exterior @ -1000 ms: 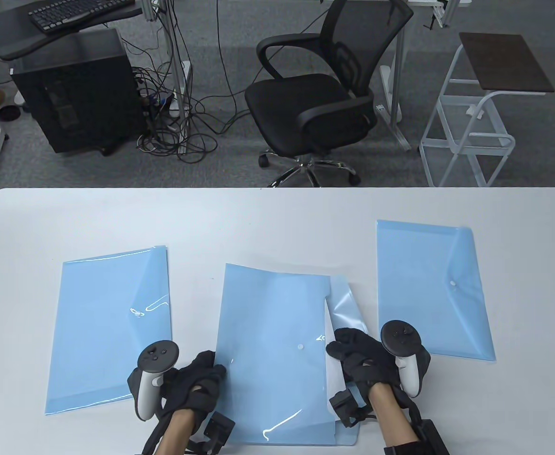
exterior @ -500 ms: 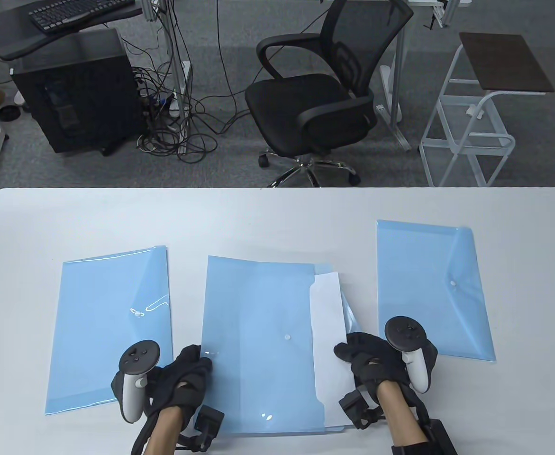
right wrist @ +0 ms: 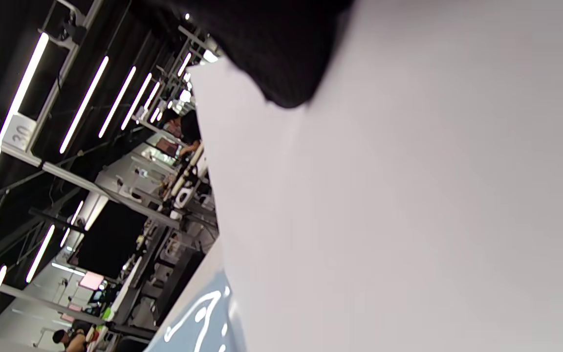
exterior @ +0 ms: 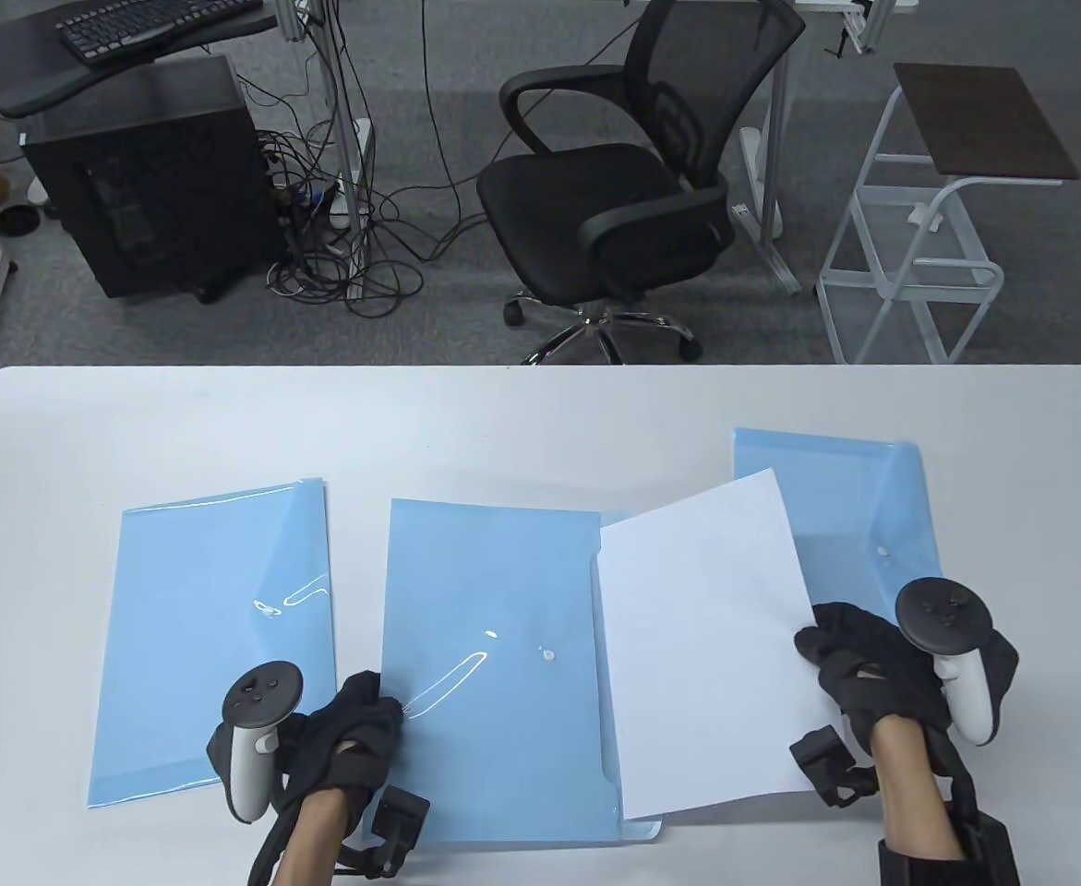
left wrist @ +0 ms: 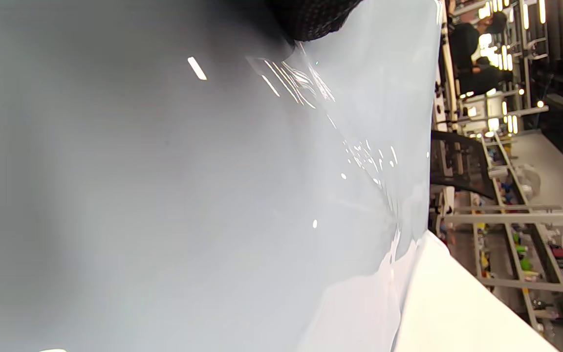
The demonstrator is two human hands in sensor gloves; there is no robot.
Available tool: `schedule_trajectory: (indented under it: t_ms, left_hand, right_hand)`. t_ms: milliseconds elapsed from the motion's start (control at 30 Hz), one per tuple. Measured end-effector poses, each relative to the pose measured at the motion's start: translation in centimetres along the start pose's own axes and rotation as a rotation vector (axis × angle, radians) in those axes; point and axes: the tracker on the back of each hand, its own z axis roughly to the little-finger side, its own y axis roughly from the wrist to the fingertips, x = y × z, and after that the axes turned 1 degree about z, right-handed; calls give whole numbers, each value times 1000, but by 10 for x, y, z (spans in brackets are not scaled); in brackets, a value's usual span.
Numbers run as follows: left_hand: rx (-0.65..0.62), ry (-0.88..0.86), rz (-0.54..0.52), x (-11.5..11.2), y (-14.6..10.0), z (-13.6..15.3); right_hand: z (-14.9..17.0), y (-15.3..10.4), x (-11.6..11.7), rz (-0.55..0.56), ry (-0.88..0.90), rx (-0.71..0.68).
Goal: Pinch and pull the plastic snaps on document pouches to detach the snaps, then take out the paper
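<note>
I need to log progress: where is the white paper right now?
In the table view the white paper lies right of centre, mostly out of the middle pouch, overlapping the right pouch, its right edge held by the right hand.

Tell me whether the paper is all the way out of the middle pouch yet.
Nearly, not fully. The white paper, pinched by the right hand, lies mostly to the right of the middle pouch, with its left edge apparently still at the pouch's opening.

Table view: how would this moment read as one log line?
right hand: pulling paper out | left hand: holding middle pouch | paper: almost out
</note>
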Motion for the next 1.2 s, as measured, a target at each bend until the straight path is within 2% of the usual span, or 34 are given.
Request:
schedule_trajectory:
  t_ms: [167, 300, 400, 500, 600, 800, 1000, 1200]
  left_hand:
    - [9, -5, 4, 2, -1, 0]
    - [17, -11, 22, 4, 0, 1]
    - [23, -13, 34, 4, 0, 1]
    - [24, -15, 37, 4, -1, 0]
    - [25, -18, 45, 4, -1, 0]
    - [17, -17, 58, 3, -2, -1]
    - [23, -2, 72, 2, 0, -1]
    - [21, 6, 72, 1, 1, 0]
  right_hand:
    - [1, 6, -37, 92, 67, 1]
    - [7, 16, -61, 222, 72, 2]
    - [15, 26, -70, 309, 58, 20]
    - [21, 39, -68, 335, 18, 47]
    - [25, 51, -56, 317, 7, 47]
    - [18, 77, -10, 236, -36, 43]
    - [-4, 101, 39, 157, -60, 22]
    - [-26, 121, 73, 109, -122, 12]
